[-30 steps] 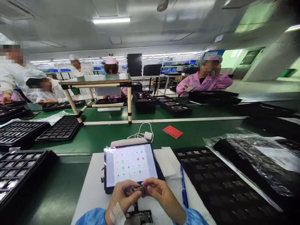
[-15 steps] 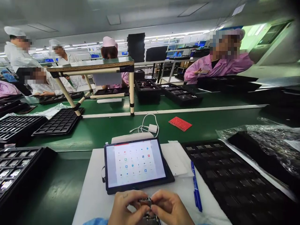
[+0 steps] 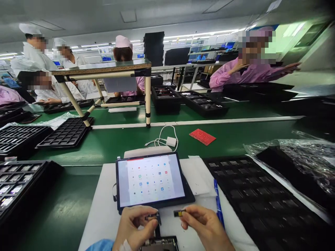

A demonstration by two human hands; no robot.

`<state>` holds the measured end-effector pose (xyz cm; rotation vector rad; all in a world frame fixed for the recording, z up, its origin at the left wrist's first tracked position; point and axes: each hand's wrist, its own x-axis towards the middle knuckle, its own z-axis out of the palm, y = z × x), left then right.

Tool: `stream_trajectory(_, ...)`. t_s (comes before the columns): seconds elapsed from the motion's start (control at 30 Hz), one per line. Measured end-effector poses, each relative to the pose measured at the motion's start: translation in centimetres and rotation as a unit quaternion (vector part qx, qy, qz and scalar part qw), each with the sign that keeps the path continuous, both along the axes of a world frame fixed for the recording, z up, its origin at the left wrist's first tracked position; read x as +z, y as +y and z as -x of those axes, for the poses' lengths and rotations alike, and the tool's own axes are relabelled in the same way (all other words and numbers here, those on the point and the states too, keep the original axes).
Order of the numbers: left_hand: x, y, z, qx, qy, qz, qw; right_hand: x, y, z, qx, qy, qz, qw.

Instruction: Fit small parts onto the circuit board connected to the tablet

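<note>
My left hand (image 3: pixel 134 225) pinches a small dark component (image 3: pixel 154 218) that joins by a dark strip to a circuit board (image 3: pixel 159 244) lying at the bottom edge. My right hand (image 3: pixel 204 225) pinches a second tiny part (image 3: pixel 178 213), held a little to the right of the first; the two parts are apart. Both hands hover over a white mat (image 3: pixel 102 212), just in front of a tablet (image 3: pixel 150 179) showing a lit screen of app icons.
A blue pen (image 3: pixel 218 204) lies right of the tablet beside a black compartment tray (image 3: pixel 261 198). More black trays (image 3: pixel 18 181) sit left. A white cable and charger (image 3: pixel 167 140) and a red card (image 3: pixel 202 136) lie on the green belt. Several capped workers sit across.
My hands were together around one small piece; now they have drawn apart, the right one holding a separate tiny part. The view has tilted slightly downward and shifted.
</note>
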<state>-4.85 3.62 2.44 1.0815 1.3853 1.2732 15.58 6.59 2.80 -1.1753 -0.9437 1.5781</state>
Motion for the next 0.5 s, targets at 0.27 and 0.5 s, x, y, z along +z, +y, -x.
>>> stream_trajectory(0.27, 0.7, 0.0, 0.3, -0.063, 0.027, -0.019, 0.997, -2.4, -0.1, -1.8, 0.064, -0.26, -0.084, 0.96)
stream_trajectory(0.5, 1.5, 0.5, 0.5, -0.097, 0.11, -0.226, 0.963, -0.1, -2.2, -2.7, 0.113, -0.46, -0.219, 0.853)
